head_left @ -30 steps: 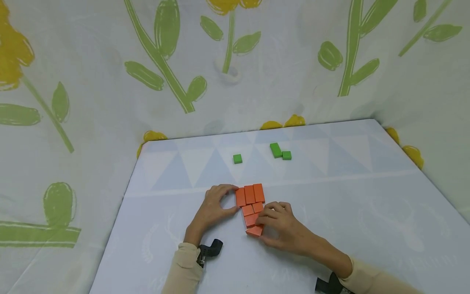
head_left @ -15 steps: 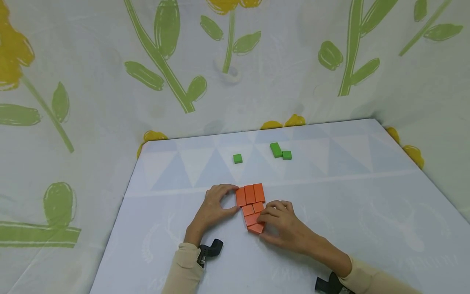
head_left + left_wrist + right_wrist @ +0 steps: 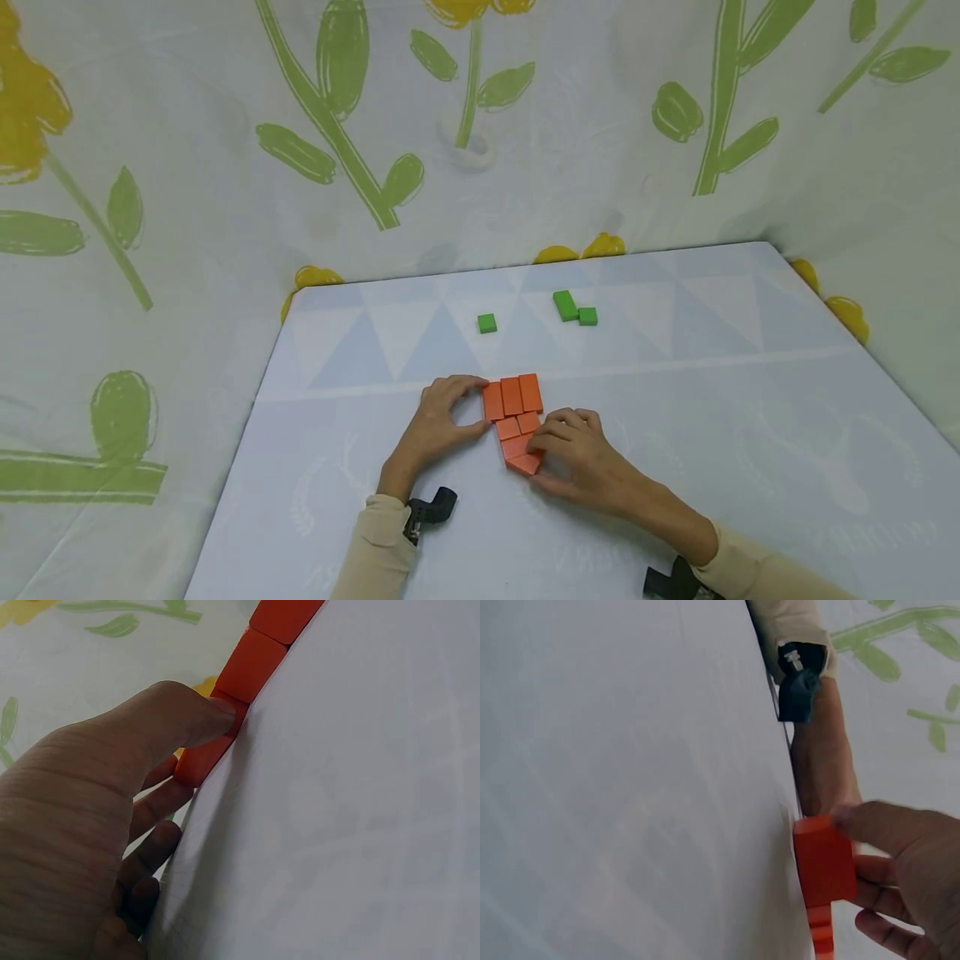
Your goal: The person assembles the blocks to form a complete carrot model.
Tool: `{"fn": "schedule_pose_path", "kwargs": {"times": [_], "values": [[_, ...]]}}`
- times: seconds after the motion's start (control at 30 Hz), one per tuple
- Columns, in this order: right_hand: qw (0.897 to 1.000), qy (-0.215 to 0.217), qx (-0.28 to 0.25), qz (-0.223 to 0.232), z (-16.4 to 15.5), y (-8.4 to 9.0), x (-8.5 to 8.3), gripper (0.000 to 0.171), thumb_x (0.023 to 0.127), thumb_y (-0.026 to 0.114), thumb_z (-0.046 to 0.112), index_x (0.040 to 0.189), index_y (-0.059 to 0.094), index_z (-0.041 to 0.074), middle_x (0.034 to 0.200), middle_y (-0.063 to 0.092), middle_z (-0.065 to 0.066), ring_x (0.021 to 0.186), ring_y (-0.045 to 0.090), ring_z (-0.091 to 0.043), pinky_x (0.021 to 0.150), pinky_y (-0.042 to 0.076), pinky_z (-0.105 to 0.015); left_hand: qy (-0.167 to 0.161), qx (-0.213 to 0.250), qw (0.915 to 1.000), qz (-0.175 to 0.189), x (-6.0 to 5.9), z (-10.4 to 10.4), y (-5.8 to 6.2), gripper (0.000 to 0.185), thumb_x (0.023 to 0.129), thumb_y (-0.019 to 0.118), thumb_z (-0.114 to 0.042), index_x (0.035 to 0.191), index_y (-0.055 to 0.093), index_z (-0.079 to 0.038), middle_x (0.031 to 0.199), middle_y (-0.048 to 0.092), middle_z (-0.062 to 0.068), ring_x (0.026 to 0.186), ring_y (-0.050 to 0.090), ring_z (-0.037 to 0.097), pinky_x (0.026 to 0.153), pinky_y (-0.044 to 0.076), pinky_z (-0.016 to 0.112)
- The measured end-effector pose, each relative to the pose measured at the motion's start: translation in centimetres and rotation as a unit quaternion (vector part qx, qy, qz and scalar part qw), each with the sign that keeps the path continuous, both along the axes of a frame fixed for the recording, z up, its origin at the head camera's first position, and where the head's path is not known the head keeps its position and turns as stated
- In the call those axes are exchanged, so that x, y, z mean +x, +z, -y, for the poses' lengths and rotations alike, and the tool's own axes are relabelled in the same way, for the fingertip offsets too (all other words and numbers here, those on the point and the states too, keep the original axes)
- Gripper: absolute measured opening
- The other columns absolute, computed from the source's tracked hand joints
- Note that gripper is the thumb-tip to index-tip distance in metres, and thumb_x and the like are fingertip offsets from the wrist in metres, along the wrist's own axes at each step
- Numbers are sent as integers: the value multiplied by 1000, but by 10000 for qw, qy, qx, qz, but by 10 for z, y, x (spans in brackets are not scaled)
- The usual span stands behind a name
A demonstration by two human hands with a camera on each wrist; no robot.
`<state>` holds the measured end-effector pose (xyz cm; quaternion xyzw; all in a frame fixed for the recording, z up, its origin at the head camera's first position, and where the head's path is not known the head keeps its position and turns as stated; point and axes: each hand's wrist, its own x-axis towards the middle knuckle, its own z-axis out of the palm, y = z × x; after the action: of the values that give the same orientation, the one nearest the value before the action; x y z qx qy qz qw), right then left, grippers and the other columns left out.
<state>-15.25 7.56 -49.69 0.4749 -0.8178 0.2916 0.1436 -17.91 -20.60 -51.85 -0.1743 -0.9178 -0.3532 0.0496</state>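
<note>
At near centre of white table (image 3: 675,400): right hand (image 3: 581,454) pinching nearest orange block (image 3: 525,463), left hand (image 3: 438,425) gripping left block (image 3: 492,402) of orange cluster. Best seated flush, kept level, cluster braced.

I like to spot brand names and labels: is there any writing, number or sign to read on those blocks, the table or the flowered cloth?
None can be read.
Orange blocks: plain, no marks.
Green blocks: plain.
Table cover: faint pale prints, too washed out to tell whether any are letters.
Flowered cloth: only drawn flowers and leaves.
</note>
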Motion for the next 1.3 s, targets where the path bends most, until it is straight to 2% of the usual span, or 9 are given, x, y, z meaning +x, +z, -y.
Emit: {"fn": "schedule_pose_path", "kwargs": {"times": [0.27,0.47,0.67,1.03,1.3], "values": [[9983,-391,-154,410,-6,10,-21,32,77,86,23,104,71,14,107,64,8,110,52,-17,90,32,-47,5,28,10000,77,0,0,2,54,84,79,-39,133,61,-28,134,57,-12,117,49,13,104,33,44],[9966,-631,-396,355,-11,15,-44,30,77,86,17,103,71,10,103,65,2,107,52,-20,86,32,-49,13,-4,10000,88,0,0,2,54,84,78,-40,134,61,-28,135,57,-11,120,49,15,105,33,46],[9922,-1024,-490,517,-14,18,-67,28,79,84,14,104,71,9,104,67,0,108,52,-23,84,32,-49,37,-44,9999,158,2,1,1,54,84,78,-41,134,60,-29,136,56,-12,121,48,14,106,32,45],[9753,-1913,-694,861,-10,19,-99,26,84,81,15,106,71,5,110,68,-8,108,52,-30,89,32,-56,-72,39,9999,140,3,1,1,55,84,78,-39,134,61,-26,134,58,-12,116,49,13,102,33,43],[9601,-2415,-843,1134,-9,19,-117,30,87,78,16,111,69,2,110,67,-12,114,50,-35,90,30,-58,-69,-8,9999,79,2,1,3,55,84,78,-40,134,61,-26,134,57,-13,119,48,12,104,32,42]]}}
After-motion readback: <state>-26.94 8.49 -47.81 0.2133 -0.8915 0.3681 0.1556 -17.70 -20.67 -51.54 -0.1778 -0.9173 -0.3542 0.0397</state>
